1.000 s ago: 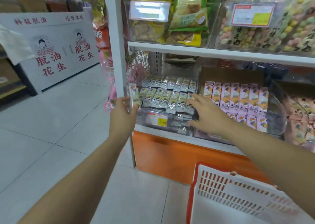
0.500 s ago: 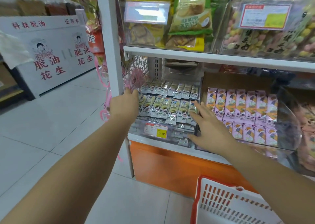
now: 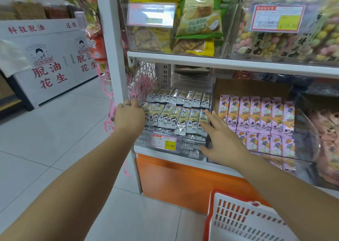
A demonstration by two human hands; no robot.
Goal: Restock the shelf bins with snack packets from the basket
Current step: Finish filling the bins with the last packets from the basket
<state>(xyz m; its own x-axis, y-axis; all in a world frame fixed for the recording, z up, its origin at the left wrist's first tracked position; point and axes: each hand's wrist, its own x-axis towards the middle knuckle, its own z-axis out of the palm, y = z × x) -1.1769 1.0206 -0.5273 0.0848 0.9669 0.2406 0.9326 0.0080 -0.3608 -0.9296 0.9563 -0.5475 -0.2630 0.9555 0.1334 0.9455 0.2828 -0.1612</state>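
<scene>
My left hand [image 3: 129, 115] has gone from beside the white post [image 3: 111, 48] to the left end of the clear bin [image 3: 183, 150]. The packet it carried a second ago is not visible now. Its fingers are curled toward the front row and hidden behind the back of the hand, so I cannot tell if they hold something. My right hand [image 3: 222, 139] is spread, with straight fingers that touch the right end of the same row.

The grey-green packets [image 3: 176, 119] stand in two rows in the bin. The basket [image 3: 238, 220] is low at my right, near the floor, and I cannot see what is inside it.

I think the step now is to put the new packet in and close the row. To do it well, I would press from both ends gently, so the packets stand side by side and do not fall forward over the front wall with the price label [image 3: 163, 143].

The room is narrow. The post is just beside my left hand, the shelf board [image 3: 220, 62] is above, and the pink packets [image 3: 256, 116] are just beside my right hand. The open way is toward me and down to the basket.
</scene>
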